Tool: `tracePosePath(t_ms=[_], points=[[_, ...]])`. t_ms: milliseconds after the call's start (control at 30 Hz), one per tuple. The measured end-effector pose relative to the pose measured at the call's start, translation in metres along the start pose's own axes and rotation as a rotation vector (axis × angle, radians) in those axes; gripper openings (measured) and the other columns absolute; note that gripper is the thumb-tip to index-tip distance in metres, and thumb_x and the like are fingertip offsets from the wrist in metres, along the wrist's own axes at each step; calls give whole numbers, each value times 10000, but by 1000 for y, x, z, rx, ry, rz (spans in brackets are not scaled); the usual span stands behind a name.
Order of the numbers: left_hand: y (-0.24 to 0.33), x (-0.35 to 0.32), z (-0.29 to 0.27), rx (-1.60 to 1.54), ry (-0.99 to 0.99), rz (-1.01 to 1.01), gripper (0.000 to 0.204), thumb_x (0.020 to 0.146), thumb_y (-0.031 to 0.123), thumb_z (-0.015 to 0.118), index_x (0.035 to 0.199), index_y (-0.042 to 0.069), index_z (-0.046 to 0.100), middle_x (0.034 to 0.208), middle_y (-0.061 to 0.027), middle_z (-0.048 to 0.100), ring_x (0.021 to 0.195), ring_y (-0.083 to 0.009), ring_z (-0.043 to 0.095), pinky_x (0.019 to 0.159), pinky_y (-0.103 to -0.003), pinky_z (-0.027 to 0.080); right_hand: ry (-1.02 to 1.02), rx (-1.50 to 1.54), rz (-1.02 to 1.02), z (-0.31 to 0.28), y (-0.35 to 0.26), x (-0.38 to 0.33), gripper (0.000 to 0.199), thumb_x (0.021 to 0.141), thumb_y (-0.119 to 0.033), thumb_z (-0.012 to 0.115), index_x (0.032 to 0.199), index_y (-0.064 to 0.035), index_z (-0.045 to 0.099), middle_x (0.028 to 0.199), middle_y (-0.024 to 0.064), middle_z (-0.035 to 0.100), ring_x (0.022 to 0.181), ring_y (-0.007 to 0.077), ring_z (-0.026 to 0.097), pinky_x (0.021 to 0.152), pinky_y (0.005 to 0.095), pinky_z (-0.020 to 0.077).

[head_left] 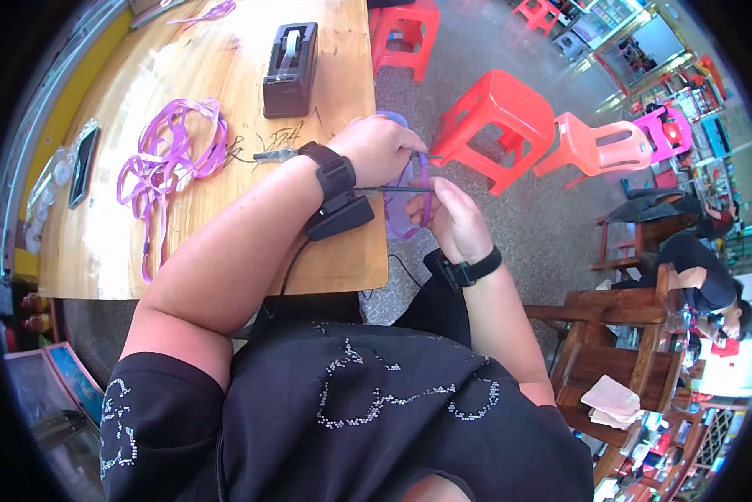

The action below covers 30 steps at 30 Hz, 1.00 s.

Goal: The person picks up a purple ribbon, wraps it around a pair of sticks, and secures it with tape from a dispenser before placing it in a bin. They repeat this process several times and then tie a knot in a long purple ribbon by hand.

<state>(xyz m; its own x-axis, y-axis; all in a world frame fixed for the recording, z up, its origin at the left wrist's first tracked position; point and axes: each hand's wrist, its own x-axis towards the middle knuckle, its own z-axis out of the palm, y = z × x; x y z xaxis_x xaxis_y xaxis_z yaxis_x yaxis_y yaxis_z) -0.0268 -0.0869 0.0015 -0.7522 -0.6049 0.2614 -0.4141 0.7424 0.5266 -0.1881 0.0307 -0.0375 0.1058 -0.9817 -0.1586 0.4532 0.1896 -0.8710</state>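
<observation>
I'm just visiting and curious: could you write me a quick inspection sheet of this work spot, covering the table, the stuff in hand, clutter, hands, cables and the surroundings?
Surface: wooden table, scribbled on.
Job's things: purple ribbon held off the table's edge.
Clutter: purple ribbon pile; black tape dispenser; phone.
Hands: left hand and right hand both pinch the ribbon; each wrist wears a black band.
Cables: black cable hanging from the left wrist device.
Surroundings: red stools; pink chair; wooden chair; another person seated right.
</observation>
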Motion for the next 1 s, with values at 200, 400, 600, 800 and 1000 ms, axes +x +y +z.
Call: tracePosePath(t_ms=[200, 400, 600, 800, 1000], points=[[0, 2, 1, 7, -17, -2, 251, 772, 88, 492, 953, 93, 666, 932, -145, 645, 868, -316, 607, 817, -387, 478, 41, 11, -121, -18, 24, -12, 266, 887, -207, 513, 1045, 5, 547, 832, 85, 586, 761, 159, 537, 709, 284, 416], [0, 1, 0, -4, -28, -25, 244, 776, 91, 492, 947, 82, 666, 944, -141, 645, 883, -310, 605, 830, -386, 474, 184, -159, -225, -12, 40, 9, 118, 855, -77, 565, 932, -7, 622, 813, 35, 611, 696, 99, 520, 655, 223, 408], [3, 2, -2, 34, -48, -21, 236, 778, 111, 493, 936, 68, 663, 944, -126, 648, 903, -301, 594, 829, -385, 470, 199, -70, -270, 3, 35, 33, 180, 854, -70, 560, 1015, -15, 619, 976, 49, 631, 801, 93, 555, 716, 249, 422], [2, 3, -2, 40, -73, -22, 231, 769, 100, 486, 915, 53, 658, 921, -142, 642, 878, -318, 596, 813, -396, 474, 179, 62, -255, 1, 47, 30, 113, 834, -7, 558, 913, 44, 620, 883, 81, 640, 812, 132, 586, 755, 247, 450], [-3, 2, 2, 38, -23, -9, 231, 760, 92, 484, 904, 54, 660, 914, -150, 644, 879, -324, 599, 813, -397, 475, 252, 66, -250, 6, 46, 6, 81, 813, -33, 563, 835, 29, 610, 833, 106, 617, 736, 184, 539, 732, 315, 424]])
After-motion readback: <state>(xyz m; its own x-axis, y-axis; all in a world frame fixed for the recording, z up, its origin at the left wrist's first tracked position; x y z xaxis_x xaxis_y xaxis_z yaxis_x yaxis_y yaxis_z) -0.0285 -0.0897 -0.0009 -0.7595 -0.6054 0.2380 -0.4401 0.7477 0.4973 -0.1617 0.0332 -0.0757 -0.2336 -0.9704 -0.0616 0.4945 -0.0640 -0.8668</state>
